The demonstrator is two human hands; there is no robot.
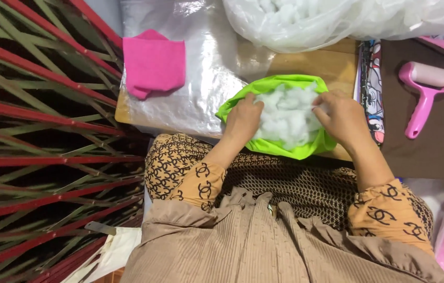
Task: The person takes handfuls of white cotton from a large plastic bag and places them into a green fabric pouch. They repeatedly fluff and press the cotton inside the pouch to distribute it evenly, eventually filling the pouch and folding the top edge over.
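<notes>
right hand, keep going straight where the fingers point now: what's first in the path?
The right hand points left into the white stuffing heaped in the green fabric cover. It already touches that stuffing, so more of it comes first; beyond lies the left hand. Depth is unclear.

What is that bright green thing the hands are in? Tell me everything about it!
The green fabric cover is a bright lime-green cloth piece, soft and slightly shiny, open at the top like a pouch. White fluffy stuffing fills its opening. It lies at the near edge of a wooden table, partly on a clear plastic sheet. The left hand presses on its left side, and the right hand pushes into the stuffing on its right. Its rim bunches in folds around the filling.
</notes>
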